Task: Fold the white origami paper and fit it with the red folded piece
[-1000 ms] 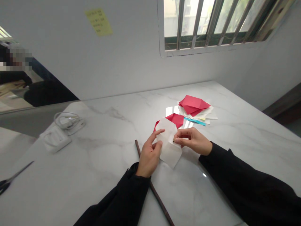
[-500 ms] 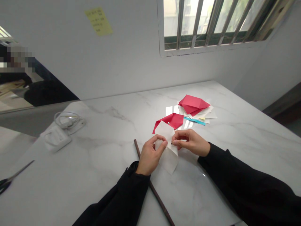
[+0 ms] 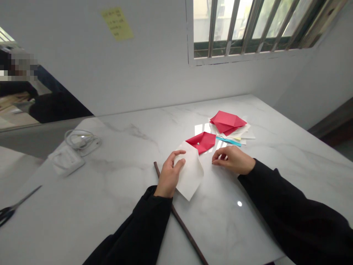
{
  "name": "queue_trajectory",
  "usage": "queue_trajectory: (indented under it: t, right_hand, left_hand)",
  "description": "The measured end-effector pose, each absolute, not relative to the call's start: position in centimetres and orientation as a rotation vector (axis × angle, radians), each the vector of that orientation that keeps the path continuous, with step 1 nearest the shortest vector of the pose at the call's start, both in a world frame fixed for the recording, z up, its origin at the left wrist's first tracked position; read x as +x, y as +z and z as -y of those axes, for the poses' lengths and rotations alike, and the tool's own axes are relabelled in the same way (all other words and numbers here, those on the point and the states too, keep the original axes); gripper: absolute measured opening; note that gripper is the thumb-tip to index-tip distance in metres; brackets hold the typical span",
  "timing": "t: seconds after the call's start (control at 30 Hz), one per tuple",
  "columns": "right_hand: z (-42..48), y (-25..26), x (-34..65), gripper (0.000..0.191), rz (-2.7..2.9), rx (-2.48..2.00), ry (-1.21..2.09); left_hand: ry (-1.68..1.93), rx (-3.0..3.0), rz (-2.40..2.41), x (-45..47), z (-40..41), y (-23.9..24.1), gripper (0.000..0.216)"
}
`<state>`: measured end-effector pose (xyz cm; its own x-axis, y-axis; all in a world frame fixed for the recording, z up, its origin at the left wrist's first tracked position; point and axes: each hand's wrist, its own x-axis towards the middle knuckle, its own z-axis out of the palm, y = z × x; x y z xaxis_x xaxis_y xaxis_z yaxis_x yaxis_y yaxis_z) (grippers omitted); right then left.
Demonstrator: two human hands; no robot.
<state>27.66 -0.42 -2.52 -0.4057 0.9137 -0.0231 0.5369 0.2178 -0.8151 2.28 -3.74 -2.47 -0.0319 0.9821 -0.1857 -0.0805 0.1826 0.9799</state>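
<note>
My left hand point(image 3: 170, 174) holds a white sheet of paper point(image 3: 191, 173) by its left side, thumb on top, above the marble-patterned table. To the right, apart from the paper, my right hand point(image 3: 233, 159) has thumb and fingers pinched together; a tiny dark tip shows at the fingertips, too small to name. Just beyond the white paper lies a folded red paper point(image 3: 206, 141) with a small shiny round piece on it, its near-left part covered by the white sheet. A thin dark brown stick point(image 3: 185, 229) runs under my left wrist.
More folded red paper point(image 3: 226, 121) tops a pile of white sheets, with a blue strip point(image 3: 228, 141) beside it. At left are a white charger with cable point(image 3: 66, 161) and scissors point(image 3: 12, 211). A person sits at far left. A barred window point(image 3: 245, 29) is above.
My right hand has moved right, away from the white paper. My left hand has shifted slightly left with the paper, which now lies flatter and more open to view.
</note>
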Motion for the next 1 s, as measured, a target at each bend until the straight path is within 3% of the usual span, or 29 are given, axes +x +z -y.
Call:
queue_trajectory:
  t: [0.23, 0.43, 0.6, 1.0]
  right_hand:
    - [0.6, -2.4, 27.4, 0.013, 2.045, -1.354, 0.738]
    - [3.2, -1.5, 24.3, 0.049, 1.827, -1.296, 0.912]
    - [3.8, -2.2, 22.9, 0.023, 1.768, -1.317, 0.782]
    - [3.2, -2.4, 22.8, 0.003, 1.614, -1.258, 0.561]
  left_hand:
    - [1.181, 0.940, -1.160, 2.5, 3.8, -2.2, 0.051]
    - [1.231, 0.784, -0.967, 3.4, 4.6, -1.3, 0.090]
    - [1.198, 0.747, -0.955, 3.7, 5.1, -1.1, 0.113]
    - [1.171, 0.737, -0.964, 4.2, 5.5, -1.3, 0.113]
